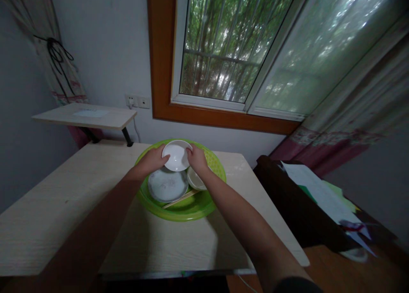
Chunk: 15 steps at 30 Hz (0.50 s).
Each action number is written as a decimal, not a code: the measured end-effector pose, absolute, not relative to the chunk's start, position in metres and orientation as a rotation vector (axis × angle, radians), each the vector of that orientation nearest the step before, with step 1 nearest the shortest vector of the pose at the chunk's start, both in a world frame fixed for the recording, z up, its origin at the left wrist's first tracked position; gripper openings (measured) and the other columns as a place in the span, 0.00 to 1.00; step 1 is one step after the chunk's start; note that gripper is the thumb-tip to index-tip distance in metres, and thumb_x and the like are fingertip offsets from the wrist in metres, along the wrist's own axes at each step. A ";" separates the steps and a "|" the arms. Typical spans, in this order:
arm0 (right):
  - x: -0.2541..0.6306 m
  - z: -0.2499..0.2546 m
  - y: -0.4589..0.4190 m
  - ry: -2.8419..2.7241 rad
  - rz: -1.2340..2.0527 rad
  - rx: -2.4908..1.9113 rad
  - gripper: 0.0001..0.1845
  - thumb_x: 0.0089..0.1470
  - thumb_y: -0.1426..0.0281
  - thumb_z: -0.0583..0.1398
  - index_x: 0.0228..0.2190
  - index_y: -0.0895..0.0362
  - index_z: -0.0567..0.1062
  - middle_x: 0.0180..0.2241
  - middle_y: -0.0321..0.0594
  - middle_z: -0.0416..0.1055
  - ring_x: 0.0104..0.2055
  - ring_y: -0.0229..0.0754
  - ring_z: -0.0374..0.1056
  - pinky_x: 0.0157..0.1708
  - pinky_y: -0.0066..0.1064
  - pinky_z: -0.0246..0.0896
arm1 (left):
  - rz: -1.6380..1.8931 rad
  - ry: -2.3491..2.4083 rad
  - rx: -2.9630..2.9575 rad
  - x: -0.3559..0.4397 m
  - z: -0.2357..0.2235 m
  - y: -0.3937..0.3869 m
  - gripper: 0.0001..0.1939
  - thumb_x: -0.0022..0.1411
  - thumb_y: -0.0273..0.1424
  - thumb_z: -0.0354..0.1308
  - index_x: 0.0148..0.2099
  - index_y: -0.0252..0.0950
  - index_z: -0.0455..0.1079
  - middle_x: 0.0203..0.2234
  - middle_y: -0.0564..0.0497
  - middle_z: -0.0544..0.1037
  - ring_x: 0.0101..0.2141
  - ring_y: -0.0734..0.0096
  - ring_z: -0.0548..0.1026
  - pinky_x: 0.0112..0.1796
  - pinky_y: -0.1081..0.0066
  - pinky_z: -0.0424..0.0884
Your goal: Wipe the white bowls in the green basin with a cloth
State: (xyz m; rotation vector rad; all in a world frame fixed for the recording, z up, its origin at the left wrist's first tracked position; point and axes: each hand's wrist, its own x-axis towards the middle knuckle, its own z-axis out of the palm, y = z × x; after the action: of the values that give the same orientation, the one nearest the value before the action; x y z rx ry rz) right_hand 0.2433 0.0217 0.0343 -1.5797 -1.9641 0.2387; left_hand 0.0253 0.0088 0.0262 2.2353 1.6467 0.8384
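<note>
The white bowl (177, 156) is at the green basin's (182, 216) 12 o'clock, above the plate (167, 185) at 9, the other bowl (195, 180) at 3 and the chopsticks (180, 199) at 6. The left hand (152, 160) pinches its rim at 9 o'clock, the right hand (197, 158) at 3, thumbs inside; the other fingertips are hidden. It looks light, stiff, slick and breakable, best held by opposite sides.
</note>
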 end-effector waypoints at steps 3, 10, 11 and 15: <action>0.243 0.035 0.021 -1.995 0.261 -1.589 0.18 0.70 0.71 0.54 0.53 0.58 0.80 0.49 0.48 0.82 0.51 0.48 0.78 0.54 0.33 0.68 | 0.848 1.607 2.157 0.024 0.023 0.010 0.27 0.64 0.30 0.54 0.64 0.32 0.70 0.47 0.40 0.83 0.46 0.55 0.82 0.50 0.60 0.77; 0.241 0.043 0.010 -2.109 0.104 -1.571 0.24 0.67 0.73 0.54 0.61 0.56 0.74 0.52 0.48 0.81 0.52 0.50 0.77 0.55 0.36 0.68 | 0.941 1.454 1.905 0.025 0.020 0.008 0.30 0.62 0.29 0.50 0.66 0.33 0.67 0.45 0.42 0.83 0.32 0.62 0.81 0.34 0.63 0.81; 0.241 0.044 0.008 -2.128 0.073 -1.573 0.25 0.67 0.73 0.54 0.62 0.56 0.73 0.52 0.49 0.81 0.52 0.51 0.78 0.55 0.37 0.69 | 0.931 1.443 1.886 0.025 0.020 0.008 0.31 0.62 0.29 0.50 0.67 0.33 0.66 0.44 0.42 0.83 0.30 0.62 0.81 0.32 0.63 0.81; 0.240 0.047 0.003 -2.210 -0.024 -1.555 0.26 0.68 0.72 0.52 0.65 0.55 0.70 0.57 0.49 0.78 0.53 0.52 0.77 0.54 0.39 0.70 | 0.878 1.409 1.880 0.027 0.023 0.004 0.32 0.62 0.28 0.49 0.68 0.34 0.66 0.40 0.43 0.83 0.27 0.62 0.80 0.28 0.64 0.80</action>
State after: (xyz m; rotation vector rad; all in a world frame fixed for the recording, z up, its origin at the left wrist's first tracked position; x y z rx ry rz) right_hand 0.2403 0.0032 0.0473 -1.5552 -2.2097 -0.0240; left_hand 0.0265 0.0040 0.0235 1.8795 1.4092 0.8776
